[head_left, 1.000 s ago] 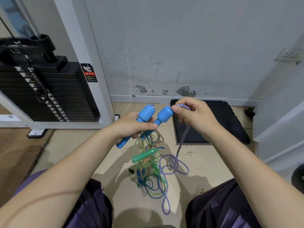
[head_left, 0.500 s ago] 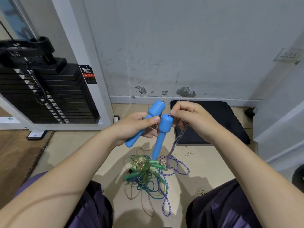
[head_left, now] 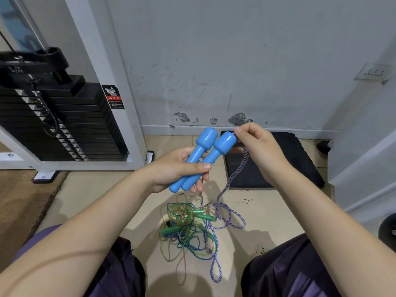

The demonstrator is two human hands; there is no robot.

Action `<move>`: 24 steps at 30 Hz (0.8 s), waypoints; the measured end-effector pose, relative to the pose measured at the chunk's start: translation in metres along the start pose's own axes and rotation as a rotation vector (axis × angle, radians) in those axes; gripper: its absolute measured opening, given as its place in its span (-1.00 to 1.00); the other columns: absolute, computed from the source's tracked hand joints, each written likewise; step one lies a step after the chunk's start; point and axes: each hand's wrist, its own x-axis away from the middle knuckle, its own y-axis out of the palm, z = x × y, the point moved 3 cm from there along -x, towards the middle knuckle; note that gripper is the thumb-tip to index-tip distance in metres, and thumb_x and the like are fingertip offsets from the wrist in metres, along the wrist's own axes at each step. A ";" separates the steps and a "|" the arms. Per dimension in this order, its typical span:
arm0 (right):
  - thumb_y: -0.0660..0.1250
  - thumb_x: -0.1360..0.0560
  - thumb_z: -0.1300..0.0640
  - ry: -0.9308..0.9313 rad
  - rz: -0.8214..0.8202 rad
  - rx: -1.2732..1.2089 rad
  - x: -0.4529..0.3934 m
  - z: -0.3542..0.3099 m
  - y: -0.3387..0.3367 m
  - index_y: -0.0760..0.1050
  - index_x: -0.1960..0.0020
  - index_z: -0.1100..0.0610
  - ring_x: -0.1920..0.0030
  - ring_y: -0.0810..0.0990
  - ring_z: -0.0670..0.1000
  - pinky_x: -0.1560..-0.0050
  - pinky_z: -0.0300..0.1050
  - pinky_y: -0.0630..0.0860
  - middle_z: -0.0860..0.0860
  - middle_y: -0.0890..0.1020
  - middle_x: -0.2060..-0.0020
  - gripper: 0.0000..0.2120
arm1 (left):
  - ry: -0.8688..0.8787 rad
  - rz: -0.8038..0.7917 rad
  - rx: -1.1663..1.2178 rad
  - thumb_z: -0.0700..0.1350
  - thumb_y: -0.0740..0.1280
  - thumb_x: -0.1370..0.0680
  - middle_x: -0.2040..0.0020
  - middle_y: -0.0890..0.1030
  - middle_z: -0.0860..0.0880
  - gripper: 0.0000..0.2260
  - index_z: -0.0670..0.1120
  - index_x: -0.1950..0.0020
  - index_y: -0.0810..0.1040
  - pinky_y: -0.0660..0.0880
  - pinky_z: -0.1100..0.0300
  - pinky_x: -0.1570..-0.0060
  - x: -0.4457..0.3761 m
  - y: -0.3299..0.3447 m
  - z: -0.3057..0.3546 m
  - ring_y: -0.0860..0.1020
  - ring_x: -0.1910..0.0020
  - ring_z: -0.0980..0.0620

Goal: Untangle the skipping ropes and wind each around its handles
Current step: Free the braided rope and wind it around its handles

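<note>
My left hand (head_left: 182, 168) grips two blue handles (head_left: 203, 155) side by side, thick ends pointing up toward the wall. My right hand (head_left: 255, 146) pinches the purple braided rope (head_left: 231, 181) right at the top of the right handle. From there the rope hangs down to loops on the floor (head_left: 227, 217). Below my hands lies a tangle of thin green, blue and clear ropes (head_left: 184, 230) with green handles (head_left: 169, 230) in it. The purple rope's loops run along the right side of that tangle.
A black weight stack (head_left: 60, 125) in a white frame (head_left: 111, 103) stands at the left. A black mat (head_left: 278, 159) lies against the wall behind my right hand. My knees in dark trousers (head_left: 289, 266) flank the pile on the tiled floor.
The two blue handles have come together, parallel in my left hand. My right hand rose with the rope to the handle tops. The tangle of thin ropes dropped to the floor.
</note>
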 end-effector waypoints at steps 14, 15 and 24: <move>0.36 -0.54 -0.05 -0.026 -0.350 0.206 0.018 -0.016 0.019 0.56 0.08 0.10 0.34 0.37 0.07 0.44 -0.13 0.31 0.12 0.50 0.30 -0.80 | -0.062 -0.170 -0.064 -0.11 0.37 -0.53 0.21 0.64 -0.11 -0.70 -0.24 -0.17 0.44 0.54 0.16 0.38 0.004 0.013 -0.001 0.59 0.42 -0.06; 0.35 -0.55 -0.04 -0.024 -0.373 0.223 0.019 -0.015 0.019 0.55 0.08 0.13 0.35 0.37 0.08 0.45 -0.14 0.30 0.14 0.48 0.31 -0.77 | -0.077 -0.163 -0.090 -0.10 0.39 -0.51 0.24 0.63 -0.11 -0.70 -0.24 -0.15 0.46 0.53 0.15 0.35 0.003 0.013 -0.002 0.58 0.42 -0.07; 0.25 -0.61 0.01 0.002 -0.175 0.268 0.014 -0.010 0.018 0.45 0.06 0.21 0.50 0.36 -0.06 0.51 -0.22 0.33 0.00 0.43 0.39 -0.74 | -0.101 -0.079 -0.193 -0.14 0.40 -0.55 0.25 0.64 -0.13 -0.84 -0.17 -0.01 0.47 0.54 0.15 0.33 0.002 0.007 0.001 0.60 0.39 -0.10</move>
